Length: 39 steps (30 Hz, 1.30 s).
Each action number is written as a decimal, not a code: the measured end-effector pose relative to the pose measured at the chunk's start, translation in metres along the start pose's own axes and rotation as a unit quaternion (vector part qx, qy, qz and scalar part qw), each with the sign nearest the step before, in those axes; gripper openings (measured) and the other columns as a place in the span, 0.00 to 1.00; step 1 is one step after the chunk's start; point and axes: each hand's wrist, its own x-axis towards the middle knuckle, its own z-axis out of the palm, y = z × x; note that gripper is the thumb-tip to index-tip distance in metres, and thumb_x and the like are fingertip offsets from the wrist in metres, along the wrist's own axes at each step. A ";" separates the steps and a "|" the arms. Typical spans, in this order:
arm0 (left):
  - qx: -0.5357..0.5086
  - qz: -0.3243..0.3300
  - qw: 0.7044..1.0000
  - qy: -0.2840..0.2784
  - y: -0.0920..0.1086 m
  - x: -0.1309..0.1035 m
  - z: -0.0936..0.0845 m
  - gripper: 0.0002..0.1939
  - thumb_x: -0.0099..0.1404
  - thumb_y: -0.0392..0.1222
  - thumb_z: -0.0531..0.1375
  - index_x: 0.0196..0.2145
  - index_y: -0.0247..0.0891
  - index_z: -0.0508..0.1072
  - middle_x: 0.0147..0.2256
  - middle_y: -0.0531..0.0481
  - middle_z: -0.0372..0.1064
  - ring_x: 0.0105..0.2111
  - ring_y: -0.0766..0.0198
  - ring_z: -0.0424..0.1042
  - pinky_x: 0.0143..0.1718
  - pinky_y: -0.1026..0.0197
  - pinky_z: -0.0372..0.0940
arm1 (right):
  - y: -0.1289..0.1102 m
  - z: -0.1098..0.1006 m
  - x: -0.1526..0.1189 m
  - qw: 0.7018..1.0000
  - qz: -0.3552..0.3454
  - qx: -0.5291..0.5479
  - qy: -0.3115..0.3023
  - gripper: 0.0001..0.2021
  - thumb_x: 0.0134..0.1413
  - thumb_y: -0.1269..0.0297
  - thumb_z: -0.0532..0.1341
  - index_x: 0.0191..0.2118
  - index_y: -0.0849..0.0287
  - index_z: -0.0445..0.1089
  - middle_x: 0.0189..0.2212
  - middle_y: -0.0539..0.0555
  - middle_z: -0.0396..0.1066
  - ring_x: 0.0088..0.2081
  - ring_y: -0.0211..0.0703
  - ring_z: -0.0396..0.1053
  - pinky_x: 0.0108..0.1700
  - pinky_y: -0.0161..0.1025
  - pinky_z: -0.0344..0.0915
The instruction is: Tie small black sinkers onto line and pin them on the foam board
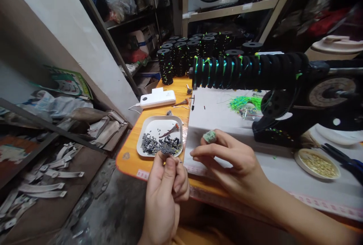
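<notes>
My left hand (168,184) is closed in a pinch just in front of the white tray (139,139), on something small and dark that I cannot make out. Many small dark pieces (151,144) lie in that tray, with a brown-orange tuft (170,129) among them. To its right, my right hand (227,158) has its fingers partly spread over the white sheet. A greenish wrapped band (210,136) sits round one of its fingertips, and nothing shows between thumb and fingers.
Above the sheet stands a black machine (283,124) with a long roller (249,71) wound with coloured threads. Black spools (165,67) and a white power bank (158,99) are behind the tray. A dish of golden beads (317,163) and dark-blue scissors (344,160) lie at right.
</notes>
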 end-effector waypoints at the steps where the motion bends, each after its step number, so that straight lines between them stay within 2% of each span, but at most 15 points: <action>1: -0.006 -0.004 1.000 -0.003 0.000 -0.001 0.000 0.14 0.70 0.47 0.57 0.30 0.40 0.59 0.19 0.62 0.49 0.17 0.74 0.38 0.17 0.70 0.40 | 0.000 0.000 0.000 1.000 -0.005 0.001 -0.006 0.10 0.60 0.77 0.58 0.41 0.60 0.75 0.32 0.54 0.63 0.32 0.39 0.65 0.31 0.36 0.63; 10: -0.020 -0.013 1.000 -0.012 -0.004 0.000 -0.003 0.12 0.72 0.44 0.54 0.30 0.40 0.59 0.20 0.61 0.48 0.18 0.73 0.39 0.17 0.70 0.39 | 0.000 0.001 -0.003 1.000 -0.004 -0.025 -0.017 0.11 0.61 0.74 0.58 0.43 0.55 0.74 0.33 0.53 0.63 0.31 0.40 0.66 0.29 0.36 0.63; 22: -0.012 -0.015 1.000 -0.015 -0.005 -0.001 -0.003 0.10 0.72 0.44 0.53 0.32 0.40 0.60 0.19 0.62 0.48 0.17 0.73 0.39 0.17 0.71 0.39 | 0.000 0.001 -0.003 0.999 -0.005 -0.028 -0.015 0.12 0.61 0.77 0.57 0.42 0.56 0.75 0.32 0.53 0.62 0.31 0.39 0.65 0.29 0.35 0.62; 30: 0.001 -0.031 0.999 0.004 -0.012 -0.001 0.000 0.09 0.70 0.44 0.57 0.34 0.41 0.61 0.19 0.63 0.51 0.18 0.74 0.40 0.17 0.72 0.41 | -0.010 0.005 -0.002 1.000 -0.021 0.005 0.000 0.08 0.57 0.74 0.64 0.41 0.59 0.76 0.28 0.53 0.64 0.29 0.38 0.61 0.27 0.34 0.59; 32: 0.021 0.012 1.000 0.015 -0.015 0.000 0.000 0.09 0.71 0.44 0.57 0.34 0.41 0.62 0.19 0.62 0.51 0.18 0.73 0.44 0.18 0.72 0.45 | -0.010 0.006 -0.003 1.000 -0.021 -0.005 -0.006 0.06 0.57 0.74 0.63 0.39 0.60 0.76 0.27 0.52 0.63 0.29 0.38 0.61 0.28 0.34 0.59; 36: 0.065 0.190 0.978 0.046 -0.014 0.008 -0.008 0.12 0.72 0.42 0.54 0.29 0.40 0.61 0.20 0.60 0.52 0.20 0.71 0.54 0.25 0.68 0.57 | -0.008 0.003 -0.001 0.998 -0.042 -0.038 -0.008 0.05 0.57 0.76 0.61 0.37 0.61 0.72 0.29 0.52 0.64 0.30 0.38 0.63 0.30 0.34 0.61; 38: 0.134 0.251 0.957 0.060 -0.005 0.016 -0.018 0.10 0.73 0.42 0.53 0.31 0.41 0.66 0.25 0.57 0.61 0.30 0.69 0.66 0.38 0.64 0.64 | -0.007 0.000 0.001 0.997 -0.051 -0.053 0.009 0.06 0.58 0.78 0.60 0.38 0.61 0.70 0.30 0.53 0.65 0.32 0.39 0.65 0.33 0.34 0.63; 39: 0.187 0.269 0.942 0.073 0.002 0.021 -0.024 0.08 0.73 0.42 0.54 0.35 0.41 0.69 0.32 0.53 0.67 0.39 0.66 0.70 0.47 0.61 0.63 | -0.007 -0.001 0.002 0.997 -0.053 -0.054 0.013 0.07 0.58 0.78 0.59 0.38 0.61 0.69 0.31 0.54 0.66 0.33 0.39 0.65 0.35 0.35 0.63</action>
